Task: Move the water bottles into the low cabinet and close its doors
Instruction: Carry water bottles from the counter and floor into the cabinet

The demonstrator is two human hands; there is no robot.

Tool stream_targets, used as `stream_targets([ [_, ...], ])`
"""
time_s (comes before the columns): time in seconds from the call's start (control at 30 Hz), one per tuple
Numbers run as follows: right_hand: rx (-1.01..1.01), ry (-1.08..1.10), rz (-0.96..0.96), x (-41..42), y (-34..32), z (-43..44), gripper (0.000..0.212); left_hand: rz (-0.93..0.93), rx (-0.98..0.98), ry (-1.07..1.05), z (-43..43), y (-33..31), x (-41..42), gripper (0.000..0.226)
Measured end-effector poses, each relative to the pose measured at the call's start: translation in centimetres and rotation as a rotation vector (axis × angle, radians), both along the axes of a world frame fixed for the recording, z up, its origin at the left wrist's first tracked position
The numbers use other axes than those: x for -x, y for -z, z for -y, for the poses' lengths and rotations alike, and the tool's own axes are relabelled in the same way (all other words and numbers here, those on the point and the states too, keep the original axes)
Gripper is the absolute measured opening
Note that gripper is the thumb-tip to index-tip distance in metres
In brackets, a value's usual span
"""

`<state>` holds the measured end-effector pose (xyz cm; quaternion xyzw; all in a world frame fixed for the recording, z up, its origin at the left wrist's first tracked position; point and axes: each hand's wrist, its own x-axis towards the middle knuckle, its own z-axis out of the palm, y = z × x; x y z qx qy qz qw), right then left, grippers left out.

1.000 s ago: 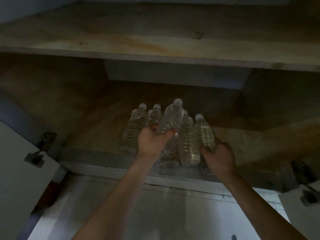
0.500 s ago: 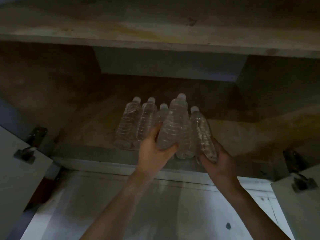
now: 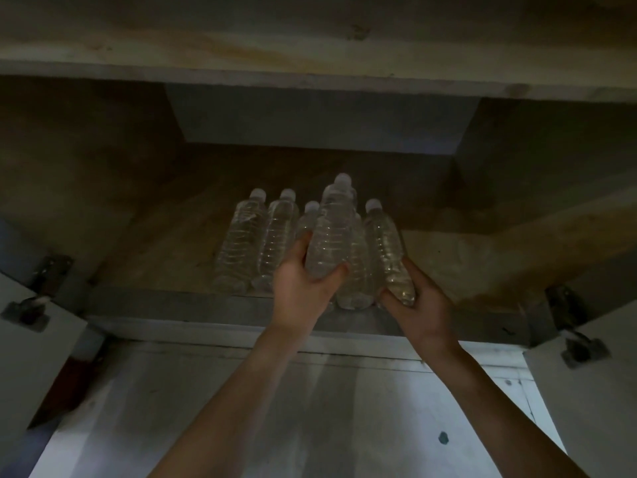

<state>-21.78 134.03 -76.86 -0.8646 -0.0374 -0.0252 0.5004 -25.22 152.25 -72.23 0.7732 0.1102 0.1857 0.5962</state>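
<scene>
A person's left hand (image 3: pixel 303 288) grips a raised water bottle (image 3: pixel 331 232) by its base inside the open low cabinet (image 3: pixel 155 243); the right hand (image 3: pixel 420 305) clasps a second bottle (image 3: pixel 389 250) just beside; other bottles (image 3: pixel 241 243) stand alongside.

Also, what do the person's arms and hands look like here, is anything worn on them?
Both are bare. The left hand and right hand wear no gloves, and no watch or bracelet shows at either wrist. The left forearm and right forearm show no sleeve up to the bottom edge of the picture. The light is dim, so small rings cannot be ruled out.
</scene>
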Motion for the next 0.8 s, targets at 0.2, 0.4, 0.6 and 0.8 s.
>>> stream_targets([
  [0.2, 0.02, 0.026, 0.008, 0.3, 0.3, -0.1, 0.062, 0.027, -0.048, 0.033, 0.1, 0.1, 0.3, 0.05],
  [0.4, 0.073, 0.035, 0.002, 0.8, 0.5, -0.1, 0.064, 0.051, -0.151, 0.065, -0.7, 1.2, 0.9, 0.063],
  [0.6, 0.158, 0.011, 0.057, 0.6, 0.4, -0.2, 0.063, 0.029, -0.205, 0.05, -1.0, 2.2, -0.1, 0.062],
  [0.8, 0.284, -0.057, 0.066, 2.6, -2.2, 0.6, 0.055, -0.066, -0.265, 0.079, -1.0, 0.6, 1.9, 0.052],
])
